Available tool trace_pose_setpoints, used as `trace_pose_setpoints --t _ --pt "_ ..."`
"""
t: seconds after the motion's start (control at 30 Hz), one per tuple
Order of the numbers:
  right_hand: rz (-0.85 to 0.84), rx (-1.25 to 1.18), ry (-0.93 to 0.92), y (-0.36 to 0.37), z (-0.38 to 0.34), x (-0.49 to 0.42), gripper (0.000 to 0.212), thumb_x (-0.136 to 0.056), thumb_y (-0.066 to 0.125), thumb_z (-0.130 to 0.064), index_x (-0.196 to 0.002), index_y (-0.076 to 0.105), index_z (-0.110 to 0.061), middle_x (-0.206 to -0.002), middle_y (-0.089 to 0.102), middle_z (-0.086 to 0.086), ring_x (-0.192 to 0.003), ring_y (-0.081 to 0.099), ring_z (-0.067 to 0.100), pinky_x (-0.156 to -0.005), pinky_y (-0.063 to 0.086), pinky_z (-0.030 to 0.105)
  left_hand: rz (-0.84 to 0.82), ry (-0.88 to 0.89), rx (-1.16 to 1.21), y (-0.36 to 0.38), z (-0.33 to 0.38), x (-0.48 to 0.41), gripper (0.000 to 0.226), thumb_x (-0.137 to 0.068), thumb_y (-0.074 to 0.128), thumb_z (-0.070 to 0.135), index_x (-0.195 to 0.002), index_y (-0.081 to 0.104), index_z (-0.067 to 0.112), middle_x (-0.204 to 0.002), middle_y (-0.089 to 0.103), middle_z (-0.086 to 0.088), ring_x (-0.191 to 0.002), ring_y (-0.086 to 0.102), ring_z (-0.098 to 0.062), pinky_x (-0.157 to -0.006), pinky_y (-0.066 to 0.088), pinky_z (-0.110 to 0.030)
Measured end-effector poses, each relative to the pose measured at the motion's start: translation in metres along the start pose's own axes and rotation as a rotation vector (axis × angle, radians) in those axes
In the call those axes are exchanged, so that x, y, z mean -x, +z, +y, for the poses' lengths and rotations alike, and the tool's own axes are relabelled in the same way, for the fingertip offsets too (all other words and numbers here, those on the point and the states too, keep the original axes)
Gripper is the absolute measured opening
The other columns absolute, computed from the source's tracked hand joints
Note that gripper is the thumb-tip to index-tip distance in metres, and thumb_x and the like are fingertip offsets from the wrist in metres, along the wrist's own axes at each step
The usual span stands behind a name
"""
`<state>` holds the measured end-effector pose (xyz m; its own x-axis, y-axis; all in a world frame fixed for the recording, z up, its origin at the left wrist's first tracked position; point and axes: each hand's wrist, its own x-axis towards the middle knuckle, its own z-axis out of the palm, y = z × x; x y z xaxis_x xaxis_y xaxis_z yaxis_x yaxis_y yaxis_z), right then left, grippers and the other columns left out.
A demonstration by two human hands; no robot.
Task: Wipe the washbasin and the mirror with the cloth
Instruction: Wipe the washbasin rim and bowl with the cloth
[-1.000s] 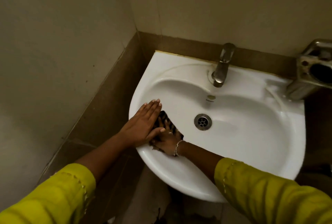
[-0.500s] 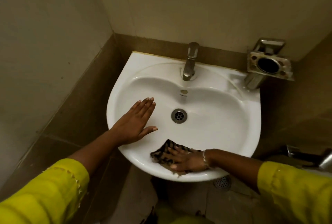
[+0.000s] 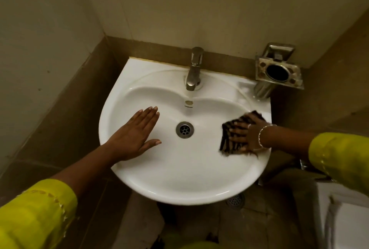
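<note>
White ceramic makes up the washbasin (image 3: 179,181), which is fixed into a corner of brown-tiled wall with its straight back edge against the tiles. The cloth (image 3: 226,141), dark with paler stripes, lies on the inner slope at the basin's right edge, one corner reaching up toward the right rear of the rim. The right hand (image 3: 244,135) lies flat on top of it, fingers straight and spread apart, pressing it against the ceramic; a thin bracelet (image 3: 261,136) circles that wrist. The left hand (image 3: 133,137) rests palm down on the inner slope at the basin's left side, its fingers straight and held close together, thumb splayed toward the drain (image 3: 184,129), holding nothing. The drain sits in the middle of the bowl between the two hands, apart from both. A metal tap (image 3: 194,69) stands at the centre of the back edge, with a small overflow hole (image 3: 188,102) just below its spout. A metal holder (image 3: 279,73) is mounted on the wall above the basin's right rear corner. Both forearms come out of yellow sleeves (image 3: 36,214).
</note>
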<state>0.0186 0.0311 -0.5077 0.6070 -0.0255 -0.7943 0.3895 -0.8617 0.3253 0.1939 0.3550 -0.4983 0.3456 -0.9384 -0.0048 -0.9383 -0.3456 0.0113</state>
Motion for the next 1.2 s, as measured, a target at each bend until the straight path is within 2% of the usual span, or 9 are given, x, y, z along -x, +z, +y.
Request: trace_pose_setpoints --t 0.17,0.27,0.37,0.6,0.7,0.93,1.0,1.1,1.2 --pt "0.320 0.257 0.135 -0.011 0.037 -0.025 0.062 -0.092 0.042 -0.042 -0.146 0.016 -0.030 -0.157 0.006 -0.009 -0.144 0.006 0.013 -0.083 -0.047 0.040 -0.016 -0.009 0.022 0.002 -0.008 0.004 0.079 -0.094 0.012 0.060 -0.141 0.023 -0.003 -0.148 0.024 -0.022 -0.139 0.012 -0.023 -0.113 0.001 -0.030" --pt "0.458 0.459 0.073 -0.036 0.043 -0.054 0.077 -0.064 0.074 -0.022 -0.135 0.045 -0.025 -0.147 0.036 -0.008 -0.136 0.034 0.012 -0.113 -0.013 0.046 -0.021 -0.027 0.037 0.004 -0.014 0.008 0.078 -0.094 0.013 0.059 -0.141 0.024 -0.003 -0.147 0.025 -0.023 -0.138 0.011 -0.023 -0.114 -0.001 -0.029" --pt "0.639 0.501 -0.015 -0.069 0.034 -0.081 0.071 -0.046 0.083 -0.019 -0.114 0.064 -0.030 -0.126 0.059 -0.014 -0.122 0.052 0.007 -0.112 0.025 0.045 -0.016 -0.046 0.054 0.009 -0.019 0.011 0.077 -0.095 0.013 0.059 -0.140 0.025 -0.003 -0.146 0.028 -0.024 -0.137 0.019 -0.028 -0.113 0.000 -0.029" --pt "0.683 0.579 0.139 -0.151 -0.022 -0.132 0.056 -0.088 0.032 -0.020 -0.144 0.026 -0.018 -0.153 0.025 -0.002 -0.141 0.022 0.018 -0.112 0.013 0.049 -0.014 -0.070 0.105 0.017 -0.027 0.016 0.078 -0.094 0.014 0.059 -0.139 0.026 -0.004 -0.145 0.028 -0.025 -0.135 0.023 -0.035 -0.112 0.004 -0.032" --pt "0.642 0.620 0.111 -0.173 -0.028 -0.140 0.060 -0.098 0.029 -0.024 -0.146 -0.006 -0.012 -0.157 -0.010 0.003 -0.144 -0.007 0.023 -0.108 -0.010 0.051 -0.006 -0.089 0.107 0.017 -0.031 0.018 0.076 -0.095 0.015 0.058 -0.139 0.024 -0.003 -0.145 0.028 -0.025 -0.135 0.023 -0.037 -0.112 0.006 -0.034" --pt "0.640 0.669 0.135 -0.145 -0.028 -0.134 0.065 -0.097 0.033 -0.023 -0.146 -0.007 -0.007 -0.156 -0.011 0.007 -0.143 -0.008 0.028 -0.104 -0.012 0.052 -0.020 -0.115 0.116 0.015 -0.029 0.024 0.077 -0.095 0.014 0.058 -0.139 0.025 -0.005 -0.145 0.029 -0.026 -0.135 0.023 -0.036 -0.112 0.006 -0.033" --pt "0.615 0.594 0.106 -0.127 -0.024 -0.125 0.063 -0.094 0.040 -0.017 -0.147 0.005 -0.009 -0.157 0.000 0.006 -0.143 0.001 0.027 -0.109 -0.008 0.048 -0.022 -0.117 0.119 0.012 -0.027 0.027 0.078 -0.095 0.014 0.058 -0.139 0.025 -0.006 -0.145 0.028 -0.025 -0.135 0.022 -0.036 -0.112 0.005 -0.032" --pt "0.643 0.462 0.022 -0.091 -0.015 -0.112 0.067 -0.065 0.073 -0.012 -0.128 0.053 -0.016 -0.136 0.052 -0.001 -0.127 0.048 0.019 -0.116 0.009 0.040 -0.022 -0.127 0.123 0.009 -0.024 0.033 0.080 -0.094 0.013 0.059 -0.139 0.026 -0.006 -0.146 0.027 -0.025 -0.135 0.023 -0.036 -0.112 0.004 -0.031" --pt "0.674 0.285 0.008 -0.041 -0.013 -0.095 0.072 -0.048 0.087 -0.016 -0.116 0.063 -0.011 -0.119 0.065 0.008 -0.109 0.062 0.029 -0.110 0.004 0.040 -0.034 -0.136 0.136 0.010 -0.018 0.037 0.080 -0.094 0.012 0.059 -0.139 0.027 -0.006 -0.145 0.029 -0.025 -0.136 0.023 -0.034 -0.111 0.004 -0.031"
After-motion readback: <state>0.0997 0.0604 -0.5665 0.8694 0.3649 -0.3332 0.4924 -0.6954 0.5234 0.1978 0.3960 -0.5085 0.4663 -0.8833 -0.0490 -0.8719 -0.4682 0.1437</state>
